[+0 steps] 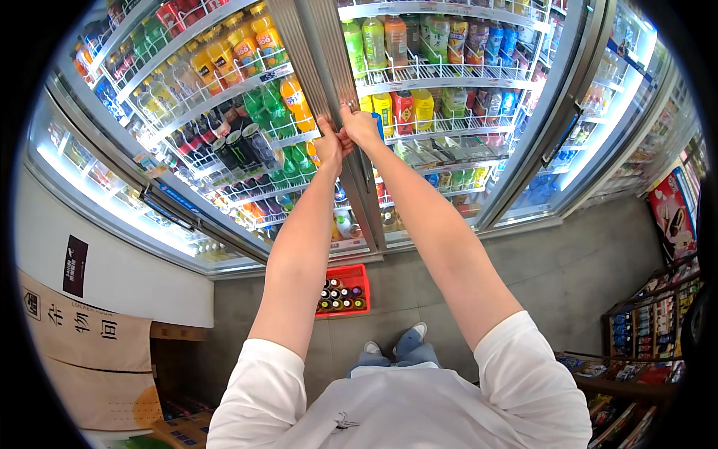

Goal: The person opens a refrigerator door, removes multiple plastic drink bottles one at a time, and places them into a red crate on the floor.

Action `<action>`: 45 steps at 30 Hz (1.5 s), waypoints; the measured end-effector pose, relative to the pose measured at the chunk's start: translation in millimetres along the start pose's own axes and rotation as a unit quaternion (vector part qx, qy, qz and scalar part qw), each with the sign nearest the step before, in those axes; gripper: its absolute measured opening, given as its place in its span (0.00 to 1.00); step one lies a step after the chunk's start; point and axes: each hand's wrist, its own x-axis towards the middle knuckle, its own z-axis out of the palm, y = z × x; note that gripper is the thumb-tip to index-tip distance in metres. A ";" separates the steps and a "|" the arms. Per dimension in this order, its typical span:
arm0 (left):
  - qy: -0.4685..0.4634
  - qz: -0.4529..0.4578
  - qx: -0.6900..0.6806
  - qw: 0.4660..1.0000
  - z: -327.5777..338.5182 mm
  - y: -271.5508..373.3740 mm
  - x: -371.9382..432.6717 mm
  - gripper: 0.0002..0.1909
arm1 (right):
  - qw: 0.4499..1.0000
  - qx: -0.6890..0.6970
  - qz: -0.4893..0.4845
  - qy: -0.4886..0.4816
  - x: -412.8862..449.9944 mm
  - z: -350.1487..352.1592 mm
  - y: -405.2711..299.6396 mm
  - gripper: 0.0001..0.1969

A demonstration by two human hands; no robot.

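Observation:
Two glass doors of a drinks refrigerator meet before me, showing full shelves of bottles and cans. My left hand (330,145) is at the metal frame of the left door (317,67), thumb raised and fingers curled towards the gap. Just right of it, my right hand (359,126) grips the metal frame of the right door (338,50). The two hands nearly touch, and some fingertips are hidden. Beside my right wrist shows a blue label (378,124). Orange drink bottles (297,104) stand behind the glass near my left hand, yellow bottles (382,109) near my right.
On the floor near my feet stands a red plastic crate (367,292) with several capped bottles. More refrigerator doors with handles flank both sides, one handle (564,134) at right. Snack racks (639,320) stand lower right. A beige fabric curtain (90,337) hangs at left above cardboard boxes (185,432).

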 end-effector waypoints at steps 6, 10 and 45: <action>-0.012 -0.017 -0.016 1.000 0.7 -1.7 3.9 0.39 | 0.999 -0.043 -0.005 -0.033 -13.0 -16.0 -12.0 0.32; -0.070 -0.057 0.009 0.996 -2.2 -1.2 -5.4 0.39 | 0.999 -0.047 -0.025 -0.011 -25.3 -22.8 -4.8 0.31; -0.412 0.050 0.231 0.880 -47.0 -19.9 -166.7 0.26 | 0.858 -0.129 -0.403 0.291 -276.2 -124.6 -7.3 0.11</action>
